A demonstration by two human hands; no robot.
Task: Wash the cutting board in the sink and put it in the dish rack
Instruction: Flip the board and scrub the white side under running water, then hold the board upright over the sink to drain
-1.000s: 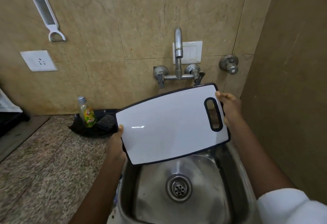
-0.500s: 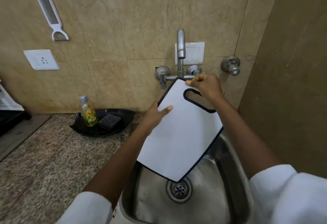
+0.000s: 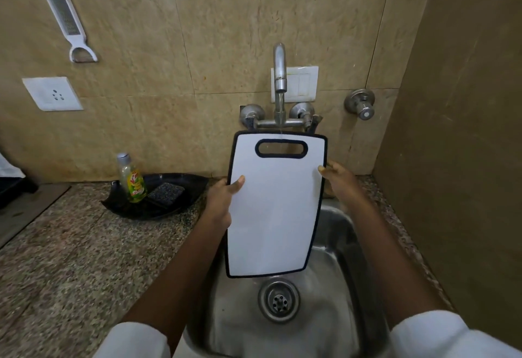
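Observation:
A white cutting board [image 3: 275, 210] with a dark rim and a handle slot at its top stands upright over the steel sink [image 3: 343, 233]. My left hand [image 3: 223, 202] grips its left edge, thumb on the front face. On the right edge sits my right hand [image 3: 337, 179], fingers curled around it. A thin stream of water falls from the tap [image 3: 279, 75] onto the board's top edge. No dish rack is in view.
A black dish [image 3: 195, 185] on the granite counter [image 3: 70, 258] left of the sink holds a soap bottle [image 3: 132, 179] and a scrub sponge [image 3: 166, 192]. The drain [image 3: 279, 299] lies below the board. A brown wall [image 3: 466, 131] closes the right side. A peeler [image 3: 67, 21] hangs on the tiles.
The board has turned from lying sideways to standing upright with the handle slot on top. My right hand left the handle for the right edge. Water now runs from the tap.

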